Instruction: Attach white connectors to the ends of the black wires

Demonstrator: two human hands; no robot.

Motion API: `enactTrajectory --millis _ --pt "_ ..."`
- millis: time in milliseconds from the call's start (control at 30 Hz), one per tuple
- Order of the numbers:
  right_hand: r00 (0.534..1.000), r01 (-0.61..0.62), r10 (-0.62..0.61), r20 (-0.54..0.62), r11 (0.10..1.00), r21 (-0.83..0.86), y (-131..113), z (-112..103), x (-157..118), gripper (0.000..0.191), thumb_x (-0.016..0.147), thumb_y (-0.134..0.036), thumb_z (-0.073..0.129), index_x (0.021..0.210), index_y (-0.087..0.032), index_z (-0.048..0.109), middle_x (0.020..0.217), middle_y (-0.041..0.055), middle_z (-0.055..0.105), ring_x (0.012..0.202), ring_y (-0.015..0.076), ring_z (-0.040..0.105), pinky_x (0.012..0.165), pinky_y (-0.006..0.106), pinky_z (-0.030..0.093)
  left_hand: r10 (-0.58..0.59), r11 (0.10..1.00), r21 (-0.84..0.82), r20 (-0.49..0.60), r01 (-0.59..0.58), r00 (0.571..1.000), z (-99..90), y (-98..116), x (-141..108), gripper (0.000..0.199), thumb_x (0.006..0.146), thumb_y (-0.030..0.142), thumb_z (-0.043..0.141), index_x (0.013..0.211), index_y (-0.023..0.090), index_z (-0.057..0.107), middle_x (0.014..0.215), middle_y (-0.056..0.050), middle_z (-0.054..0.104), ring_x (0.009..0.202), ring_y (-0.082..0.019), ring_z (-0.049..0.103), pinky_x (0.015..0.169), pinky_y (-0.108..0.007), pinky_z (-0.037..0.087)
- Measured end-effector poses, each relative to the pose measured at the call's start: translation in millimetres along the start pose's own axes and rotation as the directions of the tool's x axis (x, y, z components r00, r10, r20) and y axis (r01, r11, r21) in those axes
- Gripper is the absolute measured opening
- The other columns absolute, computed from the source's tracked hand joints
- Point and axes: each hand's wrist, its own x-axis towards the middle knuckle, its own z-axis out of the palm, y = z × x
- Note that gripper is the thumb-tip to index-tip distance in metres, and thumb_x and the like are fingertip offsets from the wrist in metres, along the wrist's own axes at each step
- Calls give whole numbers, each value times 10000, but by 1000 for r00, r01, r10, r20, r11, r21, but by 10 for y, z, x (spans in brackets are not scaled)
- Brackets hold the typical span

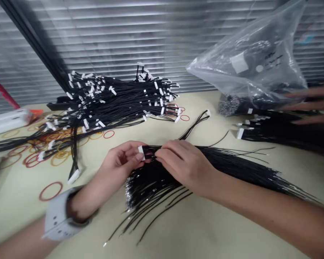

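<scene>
Here | left fingers point(135, 162) grip connector point(141, 151) | right fingers point(169, 155) pinch wires point(152, 148) | tabletop point(218, 230) fronts bundle's point(233, 166) edge

Seemingly a cable-assembly workshop: heaped connector-tipped cables point(118, 99), loose black wires point(153, 181), rubber bands point(59, 155) on a table point(226, 226).

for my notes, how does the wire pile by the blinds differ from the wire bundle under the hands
The wire pile carries many white connectors, while the wire bundle shows shiny tips. The pile's ends splay various ways; most of the bundle's left ends line up. Both are mostly black.
</scene>
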Motion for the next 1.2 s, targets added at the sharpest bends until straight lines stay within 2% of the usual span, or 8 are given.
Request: enactTrajectory --millis 67,233,433,600,800,867,1033,1200 --pt "1000 -7 7 2 1000 31 -11 2 -1 199 875 -135 417 815 -119 605 710 43 531 666 120 473 636 259 421 4 1000 10 11 -4 1000 -1 -2 -5 167 727 172 651 886 172 599 699 11 629 652 -85 586 598 -138 478" --pt "990 -3 16 -137 995 101 -45 -7 -5 155 856 -101 443 784 -103 580 751 52 560 702 125 481 668 276 423 12 1000 17 60 -13 998 -11 -33 9 156 745 192 641 894 175 601 710 8 628 675 -88 587 608 -142 477" --pt "999 -45 49 -23 987 155 -32 28 -7 179 867 -131 431 871 -84 603 822 86 559 748 138 494 688 282 429 -29 998 -53 89 34 996 -55 -45 16 181 725 203 662 896 182 608 719 5 647 689 -102 609 624 -167 486" --pt "999 -30 35 -22 979 201 -39 -9 9 172 847 -118 445 787 -125 606 764 60 546 687 125 471 659 279 421 22 1000 -23 160 -18 987 -51 -32 12 147 741 205 648 880 177 610 691 9 636 658 -92 594 619 -162 473" --pt "965 71 2 -263 961 269 -77 -60 -3 122 841 -107 460 789 -165 555 771 17 569 709 99 498 645 239 420 61 998 -19 174 -58 983 -20 -19 2 108 767 183 616 874 179 604 664 20 621 629 -77 574 575 -143 448" --pt "957 77 0 -290 964 253 -73 -42 -16 98 829 -115 490 819 -181 561 746 -3 560 684 93 485 625 226 411 61 998 -15 171 -60 983 -13 -14 -1 110 759 176 623 868 182 607 662 25 627 617 -70 572 566 -137 442" --pt "987 31 -11 -161 992 119 -43 6 -34 144 858 -112 425 862 -156 562 749 23 536 678 116 461 603 242 407 31 998 41 176 -38 984 -9 -12 -7 147 761 184 620 904 167 591 745 -2 657 681 -87 591 629 -159 462" --pt "1000 -16 17 -4 990 143 -41 33 -50 164 869 -96 380 871 -117 543 773 52 540 711 128 485 637 255 428 39 995 79 237 -59 971 -23 -30 -14 153 791 208 585 934 157 566 776 -15 650 713 -94 591 671 -174 458"
